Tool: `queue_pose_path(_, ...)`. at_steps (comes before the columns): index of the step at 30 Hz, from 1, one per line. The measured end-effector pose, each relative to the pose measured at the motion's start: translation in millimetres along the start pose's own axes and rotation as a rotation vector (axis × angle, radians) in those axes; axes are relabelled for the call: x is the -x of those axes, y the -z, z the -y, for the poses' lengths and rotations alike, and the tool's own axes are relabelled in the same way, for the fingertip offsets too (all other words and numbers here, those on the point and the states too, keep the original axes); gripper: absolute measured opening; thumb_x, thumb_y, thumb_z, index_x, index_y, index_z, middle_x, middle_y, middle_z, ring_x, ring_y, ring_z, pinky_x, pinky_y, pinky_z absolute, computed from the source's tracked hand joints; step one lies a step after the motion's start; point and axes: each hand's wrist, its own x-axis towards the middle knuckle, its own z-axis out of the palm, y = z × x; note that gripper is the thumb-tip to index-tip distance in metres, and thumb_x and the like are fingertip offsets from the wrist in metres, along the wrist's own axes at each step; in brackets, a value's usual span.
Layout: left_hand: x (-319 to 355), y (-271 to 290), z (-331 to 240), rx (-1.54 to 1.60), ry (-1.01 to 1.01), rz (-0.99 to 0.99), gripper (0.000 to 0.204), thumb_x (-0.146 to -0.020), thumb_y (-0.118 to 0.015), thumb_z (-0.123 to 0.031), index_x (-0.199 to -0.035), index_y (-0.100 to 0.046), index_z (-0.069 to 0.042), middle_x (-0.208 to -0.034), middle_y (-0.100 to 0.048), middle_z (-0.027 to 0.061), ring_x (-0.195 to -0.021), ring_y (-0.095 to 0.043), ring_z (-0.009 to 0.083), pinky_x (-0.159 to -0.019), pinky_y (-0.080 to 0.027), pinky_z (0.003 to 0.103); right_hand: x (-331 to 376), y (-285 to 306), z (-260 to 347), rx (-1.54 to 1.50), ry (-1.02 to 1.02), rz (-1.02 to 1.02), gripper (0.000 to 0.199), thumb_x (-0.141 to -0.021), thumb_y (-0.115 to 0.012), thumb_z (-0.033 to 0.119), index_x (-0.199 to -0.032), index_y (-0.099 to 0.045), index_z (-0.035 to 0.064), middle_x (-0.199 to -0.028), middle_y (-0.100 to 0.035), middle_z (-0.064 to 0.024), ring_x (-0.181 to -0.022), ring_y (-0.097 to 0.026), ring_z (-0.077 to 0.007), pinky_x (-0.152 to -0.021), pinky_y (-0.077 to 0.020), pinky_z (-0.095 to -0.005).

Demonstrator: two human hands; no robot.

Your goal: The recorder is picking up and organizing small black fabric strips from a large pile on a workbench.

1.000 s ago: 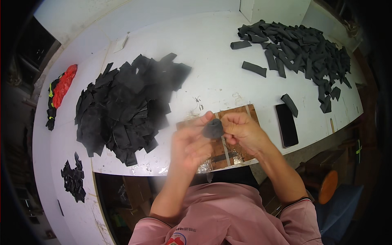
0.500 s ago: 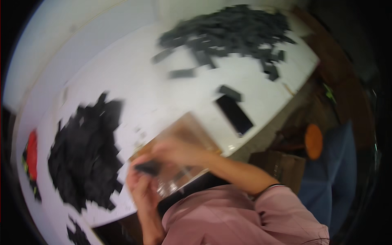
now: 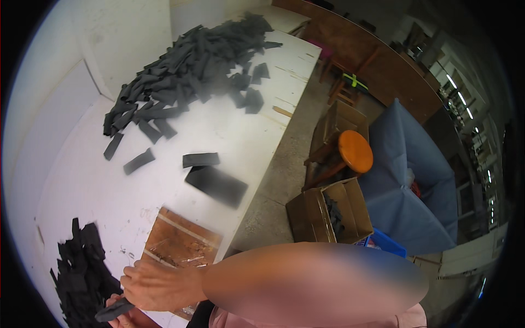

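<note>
Low at the left, my left hand (image 3: 127, 318) is closed on a small dark grey fabric piece (image 3: 112, 311). Just above it, my right hand (image 3: 158, 285) is curled, knuckles up, close to the piece's upper end. Its fingertips are hidden, so what they grip cannot be made out. Under the right wrist lies a brown wooden board (image 3: 178, 235) with shiny clear tape across it. A heap of black fabric pieces (image 3: 82, 273) sits beside both hands, to their left.
A large pile of dark grey fabric pieces (image 3: 191, 71) covers the table's far part. One loose piece (image 3: 200, 159) lies by a flat dark rectangle (image 3: 217, 186). Right of the table edge stand an orange round stool (image 3: 355, 151), an open cardboard box (image 3: 311, 218) and a blue fabric bin (image 3: 404, 180).
The view has swung right, so the table things sit farther left and more of the floor shows. Both hands remain close together at the dark fabric piece; the right now covers more of it.
</note>
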Motion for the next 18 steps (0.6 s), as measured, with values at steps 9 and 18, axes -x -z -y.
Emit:
queue_pose_path(9, -15, 10, 31, -0.492, -0.141, 0.543, 0.024, -0.086, -0.043, -0.018, -0.087, -0.053, 0.004, -0.082, -0.056, 0.0117, -0.074, -0.053, 0.0172, -0.062, -0.043, 0.027, 28, -39, -30, -0.092, -0.131, 0.019, 0.017, -0.065, -0.051, 0.011, -0.061, -0.057, -0.0053, -0.062, -0.056, -0.0191, -0.061, -0.059, -0.0276, -0.050, -0.0445, -0.0358)
queue_pose_path(18, -24, -26, -1, -0.627, 0.213, 0.468, 0.015, -0.080, -0.056, -0.013, -0.080, -0.055, 0.001, -0.080, -0.058, 0.0087, -0.074, -0.051, 0.0192, -0.059, -0.043, 0.031, 36, -78, -48, -0.222, -0.120, 0.031, 0.021, -0.074, -0.051, 0.018, -0.064, -0.056, 0.0008, -0.060, -0.055, -0.0154, -0.056, -0.054, -0.0286, -0.052, -0.0430, -0.0390)
